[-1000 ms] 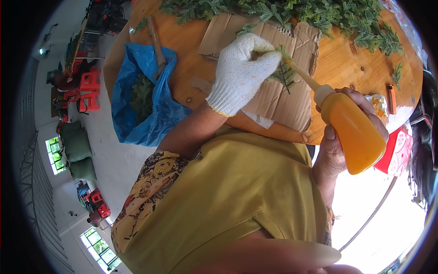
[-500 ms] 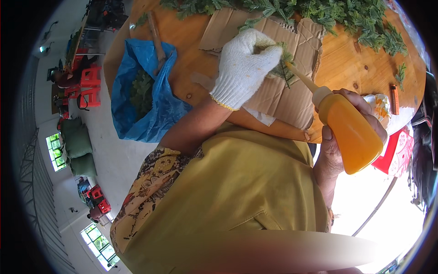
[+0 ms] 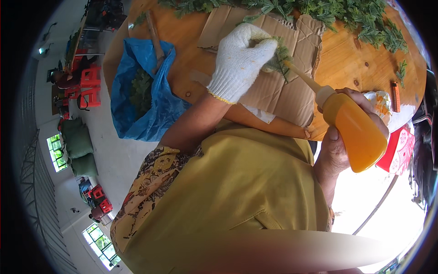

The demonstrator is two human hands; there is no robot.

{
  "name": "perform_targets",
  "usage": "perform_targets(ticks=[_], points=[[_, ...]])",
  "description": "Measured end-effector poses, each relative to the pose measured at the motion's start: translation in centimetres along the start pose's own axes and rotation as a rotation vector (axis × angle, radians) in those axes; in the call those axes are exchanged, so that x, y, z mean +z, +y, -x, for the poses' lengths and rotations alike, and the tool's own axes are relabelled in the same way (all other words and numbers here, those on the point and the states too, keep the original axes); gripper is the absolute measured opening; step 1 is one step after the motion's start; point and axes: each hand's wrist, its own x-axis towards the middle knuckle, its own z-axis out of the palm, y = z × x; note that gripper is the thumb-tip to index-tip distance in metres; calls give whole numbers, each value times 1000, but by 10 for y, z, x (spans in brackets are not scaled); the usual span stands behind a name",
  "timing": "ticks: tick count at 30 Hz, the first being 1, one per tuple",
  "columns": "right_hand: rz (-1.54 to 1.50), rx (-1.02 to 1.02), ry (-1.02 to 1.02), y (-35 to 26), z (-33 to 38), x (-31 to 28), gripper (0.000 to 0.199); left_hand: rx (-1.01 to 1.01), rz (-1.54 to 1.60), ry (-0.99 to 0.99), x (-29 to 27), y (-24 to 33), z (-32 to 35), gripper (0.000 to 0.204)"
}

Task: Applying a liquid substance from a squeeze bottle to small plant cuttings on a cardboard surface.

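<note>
Round wooden table [image 3: 351, 55] (cardboard-covered): gloved left hand [image 3: 239, 64] pinches sprig [image 3: 279, 57]; right hand [image 3: 340, 146] grips orange bottle [image 3: 356, 132].

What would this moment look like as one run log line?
left hand: gloved, grip on green sprig | right hand: bare, grip on orange squeeze bottle, nozzle at sprig | under: cardboard sheet on wooden table

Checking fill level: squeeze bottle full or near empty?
Nearly full: orange liquid fills the squeeze bottle body in the right hand.
</note>
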Motion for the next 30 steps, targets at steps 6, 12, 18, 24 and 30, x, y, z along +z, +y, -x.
perform_targets(ticks=[6, 12, 18, 24, 30], points=[[-67, 120, 208, -10, -2, -1, 63, -47, 199, -75, -6, -10, -4, 16], [-181, 133, 142, -6, 7, -12, 60, -132, 555, -111, -4, -3, 1, 24], [-192, 155, 44, -11, 12, -12, 61, -88, 625, -148, -2, -10, 0, 24], [-110, 105, -1, -3, 9, -23, 63, 173, 20, 25, -2, 1, 5, 29], [-54, 83, 36, -7, 4, 1, 61, 133, -72, 110, 1, 5, 4, 32]])
